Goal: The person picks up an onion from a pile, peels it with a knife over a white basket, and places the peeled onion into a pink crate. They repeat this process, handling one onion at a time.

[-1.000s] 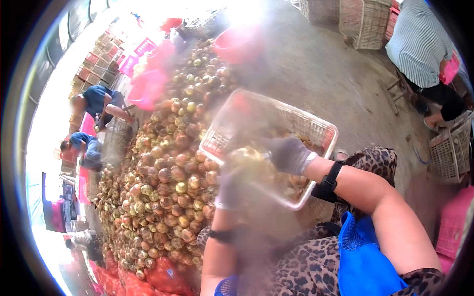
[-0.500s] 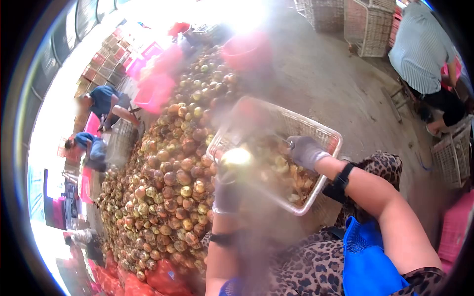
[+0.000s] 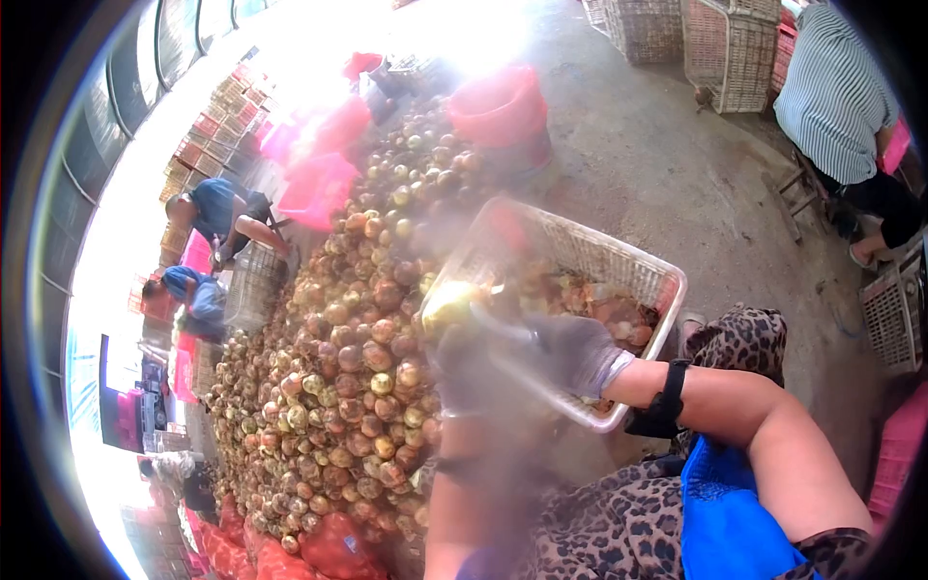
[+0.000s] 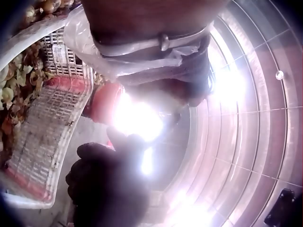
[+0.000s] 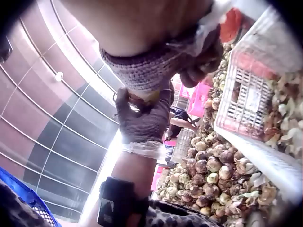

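In the head view, my gloved left hand (image 3: 462,365) holds a pale yellow onion (image 3: 449,302) near the left rim of a white plastic basket (image 3: 667,300). My gloved right hand (image 3: 580,350) is close beside it, fingers curled; a small metal tool in its grip is mostly lost in blur, so its kind I cannot tell. Loose onion skins (image 3: 609,309) lie in the basket below. The right wrist view has the left hand (image 5: 142,120) with fingers round the onion, partly hidden by the right hand (image 5: 201,64). Glare covers the onion in the left wrist view.
A large heap of onions (image 3: 329,387) spreads left of the basket, with red net sacks (image 3: 338,551) at its near end. Beyond stand a red tub (image 3: 498,106) and pink basins (image 3: 319,188). People sit at left and right, among stacked crates (image 3: 730,58).
Half a second ago my right hand was out over the basket's right side; it has come left, up to the onion in my left hand. The head view has shifted slightly.
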`<state>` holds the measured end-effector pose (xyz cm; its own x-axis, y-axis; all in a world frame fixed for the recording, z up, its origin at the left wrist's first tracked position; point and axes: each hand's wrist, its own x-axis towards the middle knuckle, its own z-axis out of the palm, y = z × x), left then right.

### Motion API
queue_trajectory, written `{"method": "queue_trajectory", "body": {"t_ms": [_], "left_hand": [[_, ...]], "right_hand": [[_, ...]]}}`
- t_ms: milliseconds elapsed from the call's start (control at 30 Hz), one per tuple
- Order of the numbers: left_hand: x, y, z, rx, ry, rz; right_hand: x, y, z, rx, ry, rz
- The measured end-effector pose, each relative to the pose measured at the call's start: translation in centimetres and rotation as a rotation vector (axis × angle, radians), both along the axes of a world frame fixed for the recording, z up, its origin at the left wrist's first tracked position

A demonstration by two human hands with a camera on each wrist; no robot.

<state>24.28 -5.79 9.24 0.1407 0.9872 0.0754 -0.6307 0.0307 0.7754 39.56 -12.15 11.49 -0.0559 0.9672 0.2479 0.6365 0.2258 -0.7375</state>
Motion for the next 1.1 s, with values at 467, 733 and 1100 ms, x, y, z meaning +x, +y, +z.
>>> {"method": "queue_trajectory", "body": {"t_ms": [467,733,1100], "left_hand": [[2.7,-1.4,2.0,0.007,0.030,0.008],[2.9,-2.9,2.1,0.140,0.377,-0.059],[0.0,-1.6,-2.0,-0.468,-0.676,-0.664]], "right_hand": [[2.5,4.2,-0.4,-0.546,1.122,-0.129],[1.4,4.4,-3.2,0.010,0.401,-0.216],[3.4,5.8,-3.5,0.082,-0.377,0.147]]}}
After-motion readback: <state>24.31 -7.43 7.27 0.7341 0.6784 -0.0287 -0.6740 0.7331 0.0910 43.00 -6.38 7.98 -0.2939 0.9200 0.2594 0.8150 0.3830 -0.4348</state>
